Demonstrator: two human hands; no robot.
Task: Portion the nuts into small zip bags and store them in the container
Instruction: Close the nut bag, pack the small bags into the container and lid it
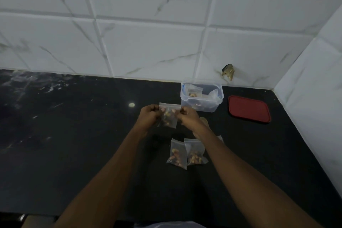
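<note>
1. Just in front of the container [209, 107], a zip bag [169, 123] of nuts [166, 116] hangs upright, likely for pressing its seal shut.
2. The left hand [149, 114] and right hand [189, 116] pinch its top corners with their fingers.
3. Nearer the person than the container, two filled bags [176, 153] await storing.

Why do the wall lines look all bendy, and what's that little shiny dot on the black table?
Head view: the wide-angle lens bows the grout lines of the tile wall. The dot looks like a lamp's glare on the glossy black counter. The light is dim, so the nuts in the held zip bag look soft and murky.
</note>
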